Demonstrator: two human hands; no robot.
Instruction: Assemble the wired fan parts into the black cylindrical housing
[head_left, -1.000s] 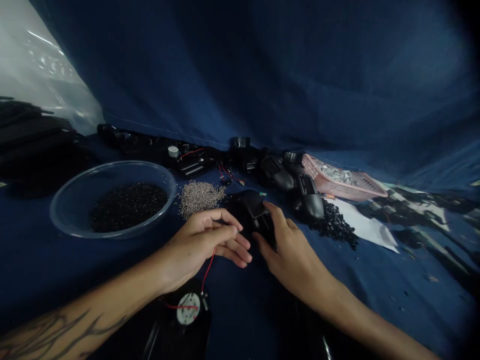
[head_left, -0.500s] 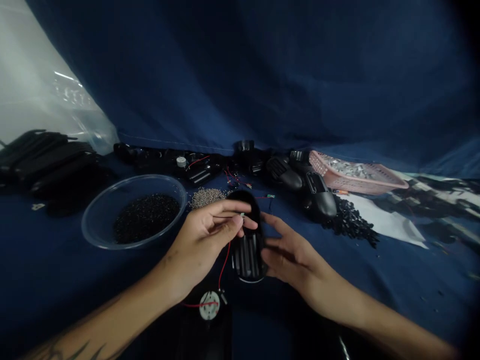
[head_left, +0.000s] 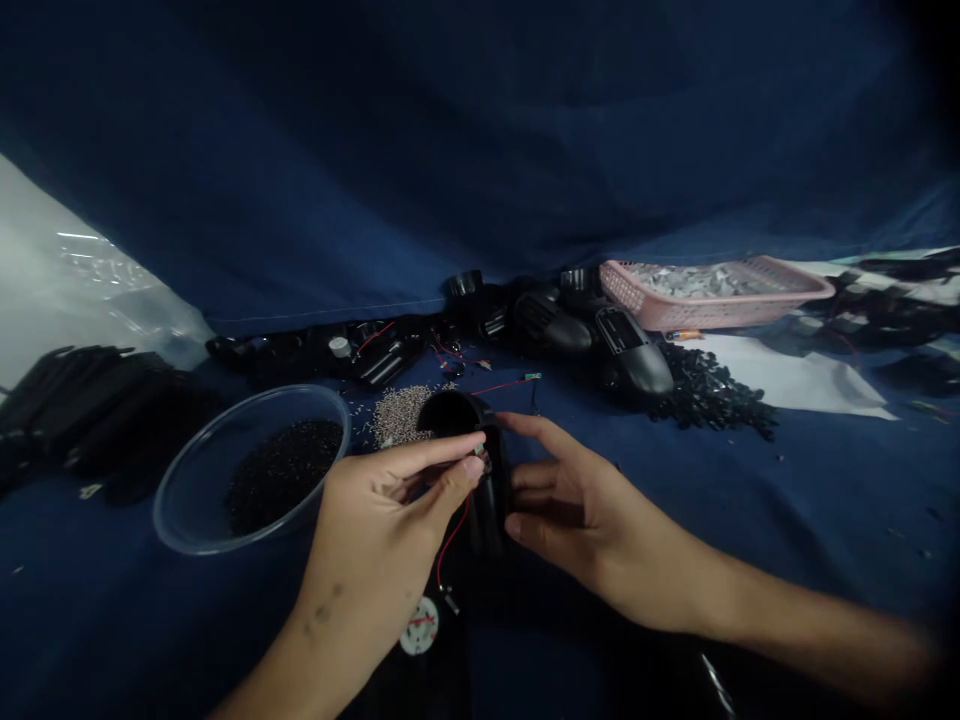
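My right hand (head_left: 577, 505) is wrapped round a black plastic housing (head_left: 469, 440), held on edge above the blue cloth. My left hand (head_left: 390, 510) pinches a small part at the end of a red wire (head_left: 454, 535), right against the housing's side. The red wire runs down to a small round motor with a white face (head_left: 418, 627) that lies near my lap. Just beyond the housing lies a heap of small silvery screws (head_left: 401, 412).
A clear bowl (head_left: 187, 500) of tiny black screws sits to the left. Black housings (head_left: 634, 365) and wired parts line the back. A pink basket (head_left: 712, 300) of silvery pieces stands at the right, with a heap of black bits (head_left: 712, 400) and white paper (head_left: 795, 375). Black stacked parts (head_left: 82, 415) lie far left.
My right hand lifted the black housing off the cloth and turned it on edge. My left hand rose with the red wire and now pinches its end beside the housing.
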